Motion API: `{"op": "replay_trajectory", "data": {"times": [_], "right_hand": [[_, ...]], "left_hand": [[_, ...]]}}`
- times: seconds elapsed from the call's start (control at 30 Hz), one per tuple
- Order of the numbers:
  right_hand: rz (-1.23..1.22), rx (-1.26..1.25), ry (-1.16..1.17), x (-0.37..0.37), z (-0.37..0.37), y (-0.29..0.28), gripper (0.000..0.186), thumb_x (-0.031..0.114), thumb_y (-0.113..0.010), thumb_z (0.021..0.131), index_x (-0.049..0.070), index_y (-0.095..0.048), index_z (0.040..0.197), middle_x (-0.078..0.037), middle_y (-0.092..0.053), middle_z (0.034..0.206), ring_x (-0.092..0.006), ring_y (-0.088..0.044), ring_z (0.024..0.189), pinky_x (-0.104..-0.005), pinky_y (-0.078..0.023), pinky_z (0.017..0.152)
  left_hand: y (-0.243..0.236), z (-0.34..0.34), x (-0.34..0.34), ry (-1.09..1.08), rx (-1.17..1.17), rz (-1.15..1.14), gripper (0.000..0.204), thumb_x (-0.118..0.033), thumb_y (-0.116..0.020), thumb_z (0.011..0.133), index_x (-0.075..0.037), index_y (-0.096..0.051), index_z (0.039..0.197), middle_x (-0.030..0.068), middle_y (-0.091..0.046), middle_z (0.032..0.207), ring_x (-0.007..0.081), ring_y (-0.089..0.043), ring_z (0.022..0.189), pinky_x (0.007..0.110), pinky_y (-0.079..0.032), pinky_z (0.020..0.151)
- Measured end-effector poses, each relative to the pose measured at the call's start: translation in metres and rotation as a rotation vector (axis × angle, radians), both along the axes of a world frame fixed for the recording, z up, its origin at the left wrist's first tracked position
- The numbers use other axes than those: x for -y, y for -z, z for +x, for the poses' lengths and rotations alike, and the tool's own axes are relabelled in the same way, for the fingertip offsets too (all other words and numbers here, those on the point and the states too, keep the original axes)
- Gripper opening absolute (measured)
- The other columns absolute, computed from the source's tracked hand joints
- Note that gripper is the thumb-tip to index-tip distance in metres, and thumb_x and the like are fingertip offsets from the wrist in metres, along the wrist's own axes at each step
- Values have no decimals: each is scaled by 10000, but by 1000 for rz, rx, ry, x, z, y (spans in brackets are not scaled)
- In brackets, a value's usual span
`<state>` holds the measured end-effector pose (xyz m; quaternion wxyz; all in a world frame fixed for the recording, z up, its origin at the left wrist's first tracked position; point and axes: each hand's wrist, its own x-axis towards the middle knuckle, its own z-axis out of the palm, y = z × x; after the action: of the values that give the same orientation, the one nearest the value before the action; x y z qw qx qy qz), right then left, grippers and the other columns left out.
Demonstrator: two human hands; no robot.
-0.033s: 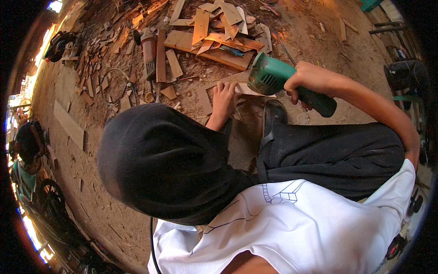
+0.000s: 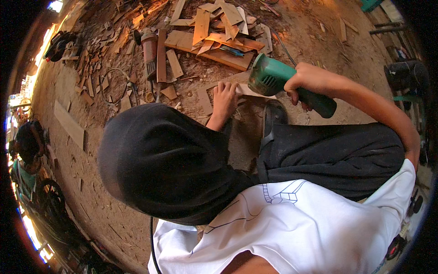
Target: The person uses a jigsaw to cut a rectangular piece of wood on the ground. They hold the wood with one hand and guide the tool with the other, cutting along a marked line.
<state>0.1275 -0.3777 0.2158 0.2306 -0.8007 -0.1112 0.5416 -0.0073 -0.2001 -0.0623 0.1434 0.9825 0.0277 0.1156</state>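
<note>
Sawdust-strewn dirt floor [image 2: 91, 192] fills the frame, littered along its upper left with loose wood offcuts [image 2: 98, 82] and a reddish power tool [image 2: 149, 48] lying on its side; a heap of cut plywood strips [image 2: 219, 32] sits at upper centre; just below it the left hand [image 2: 224, 98] lies palm down with fingers spread flat, pinning a thin pale wooden piece [image 2: 250, 90] to the ground, its long axis running left to right across the frame; immediately right of those fingers the green-bodied angle grinder [image 2: 278, 80] meets the piece's right end, head pointing left toward the hand; the right hand [image 2: 306, 80] is wrapped fully closed round the grinder's dark green handle at upper right; so the left hand is the nearer to the wood, the tool's head just beside its fingertips; a dark sandal [image 2: 273, 119] rests below the piece.
</note>
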Motion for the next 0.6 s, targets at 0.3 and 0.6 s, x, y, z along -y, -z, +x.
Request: {"op": "replay_trajectory", "data": {"times": [0.3,0.6], "right_hand": [[103,-82,13,2,4,2,241,247,-605,700,8,-619,670,-116,-614,643,-222,-607,519,-365,-506,454],[95,-241,369,12,20,19,206,212,-564,653,23,-520,719,-122,-569,670,-220,-566,515,-370,-495,482]], "left_hand": [[-10,-3,2,3,32,-8,407,-230,-690,773,-57,-527,1103,132,-458,1023,324,-421,992,415,-382,832],[-30,-32,-39,22,-58,-684,370,-177,-753,761,-37,-527,1018,149,-564,926,282,-546,920,397,-454,753]]}}
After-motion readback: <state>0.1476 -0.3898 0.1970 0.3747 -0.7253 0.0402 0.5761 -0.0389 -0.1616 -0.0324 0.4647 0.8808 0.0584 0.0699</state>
